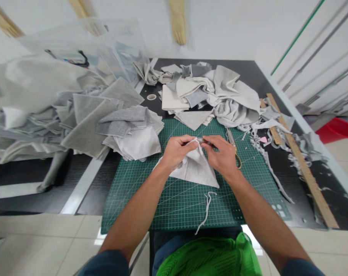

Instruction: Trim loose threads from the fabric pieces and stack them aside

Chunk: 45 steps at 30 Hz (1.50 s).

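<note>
Over the middle of the green cutting mat (174, 211), both hands pinch the upper edge of a pale grey piece of cloth (195, 170). My left hand (178, 151) is closed on its top corner, thumb pointing inward. Close beside it, my right hand (221, 153) grips the same gathered edge, fingertips almost meeting the left ones. The lower part of the cloth spreads over the mat. A loose white cord-like strip (206, 211) lies below it. Scissors with a yellow handle (238, 161) rest just beyond my right hand, partly hidden.
Stacked grey cloth pieces (139, 130) lie to the left, beside a clear plastic bin (104, 50). A heap of folded fabric (197, 88) and a tape roll (151, 97) sit at the back. Right are a wooden ruler (306, 168), fabric scraps (268, 165) and a red basin (336, 130).
</note>
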Each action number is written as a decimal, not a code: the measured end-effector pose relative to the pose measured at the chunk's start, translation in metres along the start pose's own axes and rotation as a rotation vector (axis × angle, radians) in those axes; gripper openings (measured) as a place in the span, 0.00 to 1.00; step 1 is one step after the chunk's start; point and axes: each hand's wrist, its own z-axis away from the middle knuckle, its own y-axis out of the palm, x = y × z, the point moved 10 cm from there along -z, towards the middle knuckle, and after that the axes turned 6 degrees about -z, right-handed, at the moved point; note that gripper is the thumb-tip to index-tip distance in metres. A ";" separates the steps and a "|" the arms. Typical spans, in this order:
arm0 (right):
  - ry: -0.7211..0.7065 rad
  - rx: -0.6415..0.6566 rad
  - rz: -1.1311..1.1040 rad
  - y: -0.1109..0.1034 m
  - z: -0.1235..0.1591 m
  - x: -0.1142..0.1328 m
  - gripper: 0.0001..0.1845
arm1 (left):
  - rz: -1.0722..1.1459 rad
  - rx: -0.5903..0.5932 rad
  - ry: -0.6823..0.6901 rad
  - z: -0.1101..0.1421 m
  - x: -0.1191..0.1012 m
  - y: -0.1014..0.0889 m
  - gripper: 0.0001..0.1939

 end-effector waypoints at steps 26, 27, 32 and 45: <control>0.094 0.040 -0.079 0.004 -0.001 -0.007 0.06 | 0.097 0.026 -0.048 0.002 0.000 0.008 0.13; 0.107 0.040 -0.079 0.004 -0.001 -0.008 0.07 | 0.100 0.023 -0.055 0.002 0.001 0.007 0.13; 0.190 -0.020 -0.072 -0.003 0.000 -0.019 0.08 | 0.127 0.019 -0.097 0.003 0.004 0.008 0.15; 0.154 0.041 -0.024 0.002 0.001 -0.011 0.09 | -0.359 -0.171 0.139 0.004 -0.024 -0.011 0.07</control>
